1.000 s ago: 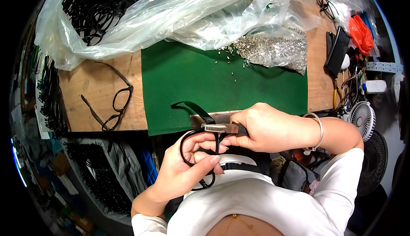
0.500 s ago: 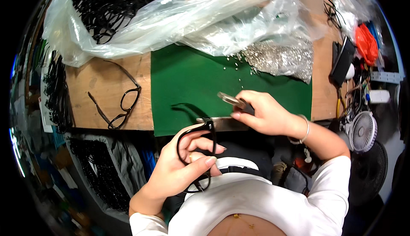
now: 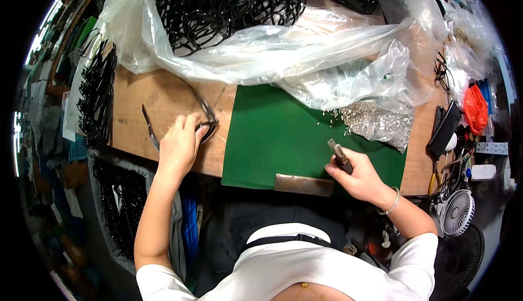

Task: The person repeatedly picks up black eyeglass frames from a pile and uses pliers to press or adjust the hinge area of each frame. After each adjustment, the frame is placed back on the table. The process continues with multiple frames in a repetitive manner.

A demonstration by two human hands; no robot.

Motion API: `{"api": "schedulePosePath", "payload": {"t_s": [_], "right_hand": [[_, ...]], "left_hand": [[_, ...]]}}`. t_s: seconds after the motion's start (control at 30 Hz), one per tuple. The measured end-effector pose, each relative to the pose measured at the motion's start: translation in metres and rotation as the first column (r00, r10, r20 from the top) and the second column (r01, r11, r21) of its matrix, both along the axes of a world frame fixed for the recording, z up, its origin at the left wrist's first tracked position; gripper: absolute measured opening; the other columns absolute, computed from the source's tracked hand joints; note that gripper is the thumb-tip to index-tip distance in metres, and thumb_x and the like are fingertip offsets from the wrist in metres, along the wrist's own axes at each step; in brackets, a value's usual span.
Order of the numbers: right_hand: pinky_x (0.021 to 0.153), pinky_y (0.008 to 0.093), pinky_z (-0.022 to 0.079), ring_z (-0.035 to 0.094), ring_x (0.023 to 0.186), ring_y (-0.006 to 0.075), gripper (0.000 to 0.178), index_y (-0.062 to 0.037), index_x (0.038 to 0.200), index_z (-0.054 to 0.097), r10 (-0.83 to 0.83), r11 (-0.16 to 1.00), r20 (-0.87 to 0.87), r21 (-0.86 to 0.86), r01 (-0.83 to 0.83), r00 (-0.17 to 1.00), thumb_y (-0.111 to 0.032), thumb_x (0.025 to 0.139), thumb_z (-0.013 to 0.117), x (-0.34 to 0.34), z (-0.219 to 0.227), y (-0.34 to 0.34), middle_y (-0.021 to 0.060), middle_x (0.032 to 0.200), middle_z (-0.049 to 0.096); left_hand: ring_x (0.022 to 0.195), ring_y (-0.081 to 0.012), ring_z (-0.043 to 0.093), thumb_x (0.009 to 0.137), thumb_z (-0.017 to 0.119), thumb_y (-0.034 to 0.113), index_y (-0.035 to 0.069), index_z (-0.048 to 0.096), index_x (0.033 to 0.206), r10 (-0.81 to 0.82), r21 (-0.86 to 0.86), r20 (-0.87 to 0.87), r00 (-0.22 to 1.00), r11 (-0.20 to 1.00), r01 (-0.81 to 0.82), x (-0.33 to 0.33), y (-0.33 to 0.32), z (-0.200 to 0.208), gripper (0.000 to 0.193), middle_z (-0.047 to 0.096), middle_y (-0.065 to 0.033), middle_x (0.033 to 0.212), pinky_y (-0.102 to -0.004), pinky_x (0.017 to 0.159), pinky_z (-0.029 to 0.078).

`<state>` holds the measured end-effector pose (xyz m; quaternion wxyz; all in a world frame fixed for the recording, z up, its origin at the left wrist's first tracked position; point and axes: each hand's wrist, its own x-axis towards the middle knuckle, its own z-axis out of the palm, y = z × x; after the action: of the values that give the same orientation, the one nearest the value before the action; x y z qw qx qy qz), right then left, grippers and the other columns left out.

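Taking the middle of the dark green rectangular mat point(image 3: 272, 137) as the clock's centre, the left hand point(image 3: 181, 140) reaches out to 9 o'clock, over a glossy black eyeglass frame point(image 3: 211, 125) on the bare wooden desk point(image 3: 133, 99). Its fingers curl downward and cover part of the frame, so whether they pinch it or merely rest against it cannot be told. The frame's slim arms point roughly to 11 o'clock; lying off the mat, it presumably leaves that working surface free. Towards 4 o'clock, the right hand point(image 3: 357, 178) is closed around the dark handles of metal-nosed pliers point(image 3: 340, 156), their nose aimed at 11 o'clock, perhaps to keep the tip clear of the fingers. A clear plastic bag of tiny silvery pieces point(image 3: 378, 124) lies at 2 o'clock, seemingly within easy reach. Between 6 and 7, a flat brownish metal strip point(image 3: 303, 185) sits along the mat's near edge.
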<state>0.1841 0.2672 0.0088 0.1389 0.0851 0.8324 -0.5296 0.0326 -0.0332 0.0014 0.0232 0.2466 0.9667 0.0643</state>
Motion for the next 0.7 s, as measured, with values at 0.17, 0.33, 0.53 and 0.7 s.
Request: {"api": "schedulePosePath", "payload": {"t_s": [0.17,0.33,0.53,0.7], "right_hand": [[0.050,0.0313,0.038,0.046,0.051,0.0239,0.018,0.0002,0.070,0.051,0.011,0.998,-0.037,0.070,-0.009,0.999,-0.013,0.075,0.061,0.006,0.006,0.008,0.0120,0.059,0.048],[0.050,0.0305,0.037,0.045,0.052,0.0215,0.016,0.0009,0.070,0.051,0.152,0.987,-0.248,0.096,-0.131,0.957,-0.009,0.071,0.063,0.001,0.002,-0.009,0.0098,0.061,0.048],[0.055,0.0345,0.042,0.052,0.061,0.0291,0.014,-0.0014,0.071,0.053,0.126,0.959,-0.259,0.277,-0.051,0.958,-0.008,0.068,0.065,0.019,-0.001,0.007,0.0124,0.065,0.051],[0.064,0.0342,0.043,0.050,0.077,0.0257,0.033,0.0006,0.097,0.051,0.351,0.728,-0.318,0.684,-0.043,0.881,-0.008,0.066,0.061,0.001,-0.006,0.006,0.0110,0.092,0.049]], "left_hand": [[0.075,-0.0262,0.057,0.077,0.061,0.027,0.004,0.050,0.102,-0.155,0.251,-0.053,0.987,0.954,0.163,-0.027,-0.013,0.012,0.036,0.053,-0.0111,0.091,-0.0345,0.068,0.046],[0.084,-0.0303,0.054,0.077,0.055,0.007,0.001,0.054,0.090,-0.052,0.201,-0.586,0.809,0.958,0.206,-0.129,0.023,0.024,0.014,0.056,-0.0144,0.089,-0.0357,0.071,0.046],[0.081,-0.0296,0.052,0.076,0.057,0.010,0.003,0.056,0.081,-0.151,-0.025,-0.418,0.896,0.988,0.155,-0.141,0.044,0.040,0.009,0.055,-0.0113,0.080,-0.0377,0.070,0.042],[0.067,-0.0083,0.052,0.086,0.051,0.014,-0.001,0.052,0.085,-0.259,0.756,0.128,0.957,0.650,0.074,-0.072,0.089,0.080,0.015,0.058,-0.0040,0.075,-0.0214,0.061,0.042]]}}
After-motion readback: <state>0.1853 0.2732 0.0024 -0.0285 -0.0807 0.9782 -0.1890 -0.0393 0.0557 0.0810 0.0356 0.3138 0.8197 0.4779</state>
